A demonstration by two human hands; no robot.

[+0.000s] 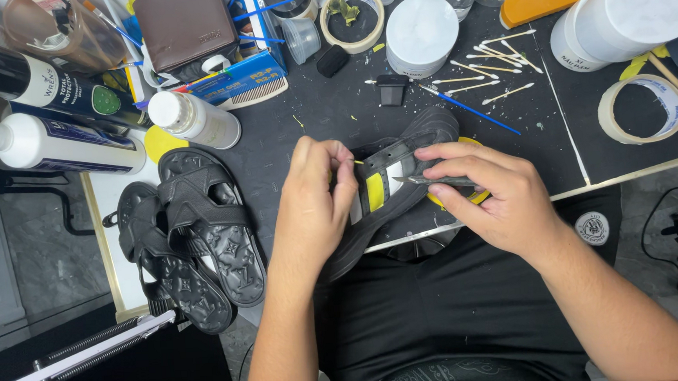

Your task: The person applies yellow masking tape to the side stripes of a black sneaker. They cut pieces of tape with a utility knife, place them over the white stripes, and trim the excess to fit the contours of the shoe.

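Observation:
A black sandal (400,171) with a strap partly covered in yellow tape lies at the near edge of the dark work table (334,112), over my lap. My left hand (316,204) pinches the strap from the left, fingers closed on it. My right hand (496,193) holds a thin grey knife-like blade (425,180) whose tip touches the taped strap. A yellow tape roll (474,196) peeks out under my right hand.
A pair of black embossed slide sandals (193,239) lies to the left. Spray bottles (54,145), a white bottle (193,119), a brown wallet (185,23), white tubs (422,32), cotton swabs (496,67), a blue brush (471,112) and a masking tape roll (644,109) crowd the table.

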